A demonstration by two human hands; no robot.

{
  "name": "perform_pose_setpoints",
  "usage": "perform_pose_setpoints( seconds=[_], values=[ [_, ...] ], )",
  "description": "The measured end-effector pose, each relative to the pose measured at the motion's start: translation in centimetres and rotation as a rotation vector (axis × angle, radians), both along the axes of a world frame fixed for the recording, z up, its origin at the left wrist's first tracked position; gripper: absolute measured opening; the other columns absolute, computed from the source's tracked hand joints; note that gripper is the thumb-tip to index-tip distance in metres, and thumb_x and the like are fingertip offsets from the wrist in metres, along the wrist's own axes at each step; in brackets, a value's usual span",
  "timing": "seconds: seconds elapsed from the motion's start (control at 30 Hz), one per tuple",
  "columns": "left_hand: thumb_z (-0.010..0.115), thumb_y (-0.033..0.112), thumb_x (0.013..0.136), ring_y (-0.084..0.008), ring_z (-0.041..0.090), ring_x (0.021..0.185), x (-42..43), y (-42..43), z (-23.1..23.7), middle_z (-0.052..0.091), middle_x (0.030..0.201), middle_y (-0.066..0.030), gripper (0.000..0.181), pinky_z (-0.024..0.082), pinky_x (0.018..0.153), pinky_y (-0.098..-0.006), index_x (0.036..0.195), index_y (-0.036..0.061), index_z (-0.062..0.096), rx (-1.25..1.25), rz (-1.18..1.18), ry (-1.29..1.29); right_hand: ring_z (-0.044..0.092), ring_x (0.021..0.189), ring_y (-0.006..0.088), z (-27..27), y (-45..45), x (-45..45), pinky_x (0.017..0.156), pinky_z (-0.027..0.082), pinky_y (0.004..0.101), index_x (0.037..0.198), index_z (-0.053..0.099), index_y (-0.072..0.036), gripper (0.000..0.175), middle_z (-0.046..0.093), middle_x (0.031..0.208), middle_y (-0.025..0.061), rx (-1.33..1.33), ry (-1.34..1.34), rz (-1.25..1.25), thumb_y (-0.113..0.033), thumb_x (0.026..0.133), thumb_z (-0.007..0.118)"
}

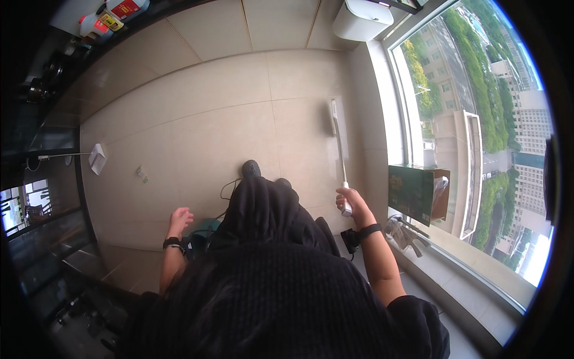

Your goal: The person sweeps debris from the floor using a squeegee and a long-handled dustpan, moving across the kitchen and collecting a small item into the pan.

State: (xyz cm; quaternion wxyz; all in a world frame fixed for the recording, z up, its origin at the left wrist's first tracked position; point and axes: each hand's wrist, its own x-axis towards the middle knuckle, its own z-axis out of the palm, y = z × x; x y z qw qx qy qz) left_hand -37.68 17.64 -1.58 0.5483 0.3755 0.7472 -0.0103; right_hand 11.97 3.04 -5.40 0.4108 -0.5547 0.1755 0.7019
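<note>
My right hand (352,201) is wrapped around the white grip of a long-handled broom or floor sweeper (340,152). Its pole runs away from me, and its narrow white head (333,110) is down at the tiled floor beside the window wall. Out to the left, my left hand (180,220) hangs with loosely bent fingers and no visible object in it. A small crumpled white-and-green wrapper (142,174) lies on the floor ahead of that hand. Farther left is a white dustpan (97,159) with a thin long handle, beside the dark glossy cabinet front.
A green box (415,193) and a crumpled plastic bag (405,234) rest along the window ledge (379,112). A white bin (362,20) hangs at the far cabinets. Bottles (96,26) stand on the counter. A teal object (205,228) and a dark cable (224,190) are near my legs.
</note>
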Motion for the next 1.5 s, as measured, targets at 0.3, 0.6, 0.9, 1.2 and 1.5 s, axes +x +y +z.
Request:
perform_pose_setpoints(
  seconds=[0.3, 0.6, 0.9, 1.2, 1.5],
  values=[
    [0.042, 0.017, 0.077, -0.0109, 0.051, 0.063, -2.1, -1.9, -0.6, 0.055, 0.080, -0.0046, 0.022, 0.037, 0.052, -0.0223, 0.096, 0.0060, 0.045, -0.003, -0.059, -0.003, 0.041, 0.041, 0.0133, -3.9, 0.7, -7.0, 0.039, 0.037, 0.0276, 0.072, 0.037, -0.003, 0.007, 0.039, 0.052, 0.0027, -0.212, 0.001, 0.107, -0.004, 0.071, 0.043],
    [0.042, 0.015, 0.076, -0.0124, 0.053, 0.064, -6.1, -5.2, 0.0, 0.056, 0.080, -0.0059, 0.023, 0.038, 0.054, -0.0248, 0.097, 0.0057, 0.045, -0.006, 0.098, 0.035, 0.051, 0.071, 0.0287, -4.1, 6.3, -17.0, 0.058, 0.040, 0.0302, 0.080, 0.049, -0.008, 0.028, 0.052, 0.074, 0.0097, 1.477, -0.719, 1.337, -0.007, 0.053, 0.055],
    [0.042, 0.017, 0.076, -0.0114, 0.053, 0.062, -8.2, -5.5, -2.0, 0.056, 0.079, -0.0047, 0.022, 0.036, 0.051, -0.0232, 0.096, 0.0071, 0.046, 0.046, 0.203, -0.044, 0.034, 0.035, 0.0074, 3.4, 11.0, -12.7, 0.033, 0.028, 0.0189, 0.062, 0.039, -0.007, 0.013, 0.035, 0.047, -0.0026, 0.018, 0.277, 0.432, -0.011, 0.073, 0.046],
    [0.041, 0.016, 0.076, -0.0117, 0.052, 0.062, -9.5, -6.2, -2.1, 0.055, 0.079, -0.0046, 0.022, 0.037, 0.052, -0.0241, 0.095, 0.0064, 0.046, 0.019, 0.282, -0.049, 0.034, 0.036, 0.0075, 1.0, 13.2, -8.7, 0.035, 0.030, 0.0223, 0.064, 0.033, -0.008, 0.013, 0.032, 0.046, -0.0015, 0.075, -0.116, 0.486, -0.005, 0.071, 0.044],
    [0.042, 0.017, 0.076, -0.0117, 0.052, 0.062, -13.0, -11.2, -4.6, 0.055, 0.078, -0.0059, 0.021, 0.036, 0.049, -0.0229, 0.093, 0.0057, 0.046, 0.088, 0.436, -0.105, 0.045, 0.048, 0.0164, -3.9, 15.3, -19.0, 0.041, 0.037, 0.0261, 0.065, 0.044, -0.003, 0.004, 0.042, 0.054, 0.0054, 0.940, -0.438, 1.170, -0.001, 0.068, 0.046]
  ],
)
